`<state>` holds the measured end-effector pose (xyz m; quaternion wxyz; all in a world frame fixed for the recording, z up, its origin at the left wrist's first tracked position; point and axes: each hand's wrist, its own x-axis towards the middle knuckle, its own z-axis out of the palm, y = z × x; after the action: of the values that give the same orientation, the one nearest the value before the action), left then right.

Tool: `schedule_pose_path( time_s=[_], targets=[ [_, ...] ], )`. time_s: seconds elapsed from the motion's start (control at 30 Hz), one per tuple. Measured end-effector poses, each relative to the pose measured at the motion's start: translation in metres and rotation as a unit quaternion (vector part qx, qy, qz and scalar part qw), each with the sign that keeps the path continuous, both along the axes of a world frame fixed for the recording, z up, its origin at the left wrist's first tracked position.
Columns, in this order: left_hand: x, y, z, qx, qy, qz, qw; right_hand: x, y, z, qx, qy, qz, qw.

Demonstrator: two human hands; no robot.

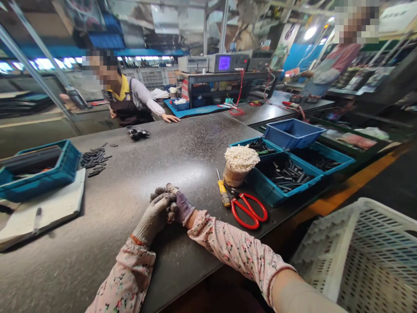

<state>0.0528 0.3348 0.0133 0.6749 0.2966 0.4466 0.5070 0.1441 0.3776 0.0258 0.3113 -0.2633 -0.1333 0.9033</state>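
The person's left hand (pixel 154 219), in a grey glove, and right hand (pixel 181 208), in a grey and purple glove, were closed and clasped together, resting on a dark speckled tabletop (pixel 110 248) and gripping nothing. Just right of them lay a yellow-handled screwdriver (pixel 223 194) and red-handled scissors (pixel 249 212), with a cup of white cotton buds (pixel 236 167) behind. Farther right, a blue tray (pixel 270 190) held black rod-like parts (pixel 286 174), a second tray (pixel 325 161) beside it held more, and a smaller blue tray (pixel 291 134) sat tilted on top. To the left, black parts (pixel 94 160) lay loose on the tabletop beside a teal tray (pixel 65 164) resting on a white pad (pixel 48 213). So some parts were in trays, while others remained loose. A white plastic crate (pixel 361 256) stood at near right. Across the tabletop, a co-worker (pixel 130 98) rested a bare hand (pixel 170 118) near a small black heap (pixel 137 133).
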Motion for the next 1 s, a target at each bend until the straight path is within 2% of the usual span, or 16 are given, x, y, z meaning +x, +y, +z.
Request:
schedule_pose_path(
  time_s=[0.17,0.37,0.57,0.77,1.0],
  targets=[
    [-0.001,0.0,-0.002,0.016,-0.003,0.002,1.0,0.002,-0.003,0.01,-0.017,0.0,0.001,1.0],
    [-0.001,0.0,-0.004,0.018,-0.012,0.003,1.0,0.001,-0.002,0.008,-0.017,-0.007,-0.003,1.0],
    [0.001,0.0,-0.001,0.012,-0.013,0.012,1.0,0.003,-0.005,0.014,-0.019,-0.021,-0.006,1.0],
    [0.002,-0.001,0.0,0.01,-0.01,0.027,1.0,0.002,-0.005,0.011,-0.009,-0.012,-0.013,1.0],
    [-0.001,0.0,-0.003,0.013,-0.006,0.016,1.0,0.003,-0.007,0.019,-0.021,-0.024,-0.009,0.999]
  ],
)
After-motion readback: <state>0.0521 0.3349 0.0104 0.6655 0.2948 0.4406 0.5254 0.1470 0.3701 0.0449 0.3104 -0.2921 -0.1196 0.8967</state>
